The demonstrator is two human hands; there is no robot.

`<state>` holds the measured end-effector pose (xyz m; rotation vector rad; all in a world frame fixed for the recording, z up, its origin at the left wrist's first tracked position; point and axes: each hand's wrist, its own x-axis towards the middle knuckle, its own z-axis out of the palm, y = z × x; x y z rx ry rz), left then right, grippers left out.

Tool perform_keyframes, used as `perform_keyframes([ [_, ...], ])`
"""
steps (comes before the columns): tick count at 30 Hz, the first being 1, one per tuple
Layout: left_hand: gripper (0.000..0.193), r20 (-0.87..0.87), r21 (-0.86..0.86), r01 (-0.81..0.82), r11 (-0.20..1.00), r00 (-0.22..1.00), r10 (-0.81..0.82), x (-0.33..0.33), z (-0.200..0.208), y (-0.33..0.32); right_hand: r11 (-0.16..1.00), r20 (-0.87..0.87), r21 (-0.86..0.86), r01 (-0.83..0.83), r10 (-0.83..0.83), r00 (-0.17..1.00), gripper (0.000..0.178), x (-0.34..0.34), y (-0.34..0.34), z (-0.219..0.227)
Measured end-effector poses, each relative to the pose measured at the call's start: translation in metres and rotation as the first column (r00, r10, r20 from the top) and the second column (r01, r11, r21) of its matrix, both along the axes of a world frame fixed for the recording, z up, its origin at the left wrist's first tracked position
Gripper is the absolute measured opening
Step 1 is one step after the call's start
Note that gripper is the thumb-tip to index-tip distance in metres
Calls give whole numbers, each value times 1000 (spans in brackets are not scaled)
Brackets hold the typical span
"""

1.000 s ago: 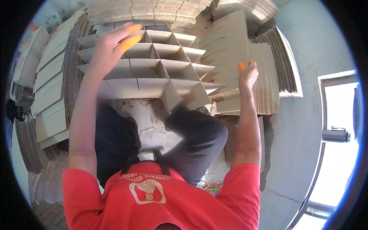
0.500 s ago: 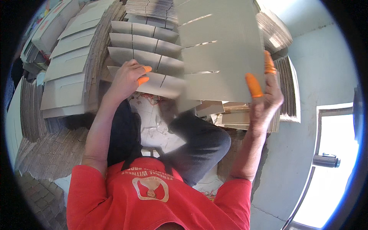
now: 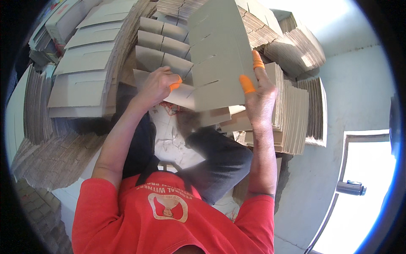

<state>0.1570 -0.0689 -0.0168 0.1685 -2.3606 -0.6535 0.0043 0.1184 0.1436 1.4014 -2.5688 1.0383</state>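
My right hand (image 3: 260,93), with orange finger cots on thumb and a finger, grips the right edge of a slotted cardboard sheet (image 3: 220,59). The sheet is held up at a tilt, its slots running in from its left side. Left of it several slotted cardboard strips (image 3: 163,40) stand in a row, and the sheet overlaps their right ends. My left hand (image 3: 158,86), also in orange finger cots, is closed on the nearest cardboard strip (image 3: 179,95). Whether the sheet's slots sit on the strips is hidden.
A long stack of slotted cardboard sheets (image 3: 82,82) leans on the left. More cardboard stacks (image 3: 292,114) stand at the right, beside a pale wall (image 3: 351,89). Further cardboard bundles (image 3: 296,46) lie at the back right. My bent legs (image 3: 220,156) are below the strips.
My right hand has brought the slotted sheet leftward, closer to the strips, and its tilt has changed. My left hand keeps its hold on the nearest strip. The whole view has shifted slightly.
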Motion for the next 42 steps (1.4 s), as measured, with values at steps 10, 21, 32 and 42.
perform_keyframes([
  [10,10,34,32,27,999,999,-28,-7,-8,-4,972,-150,-53,-227,217,965,60,-10,-19,-19],
  [21,9,-63,71,13,997,998,-9,-20,-18,-7,944,-14,113,-310,314,949,59,-13,-33,-79],
  [32,5,-5,44,45,998,999,-45,-24,-2,2,861,-126,460,-215,304,944,66,11,-31,-120],
  [42,50,-19,-157,-74,985,997,72,-5,17,8,841,-676,-48,539,-425,602,37,-158,106,-100],
])
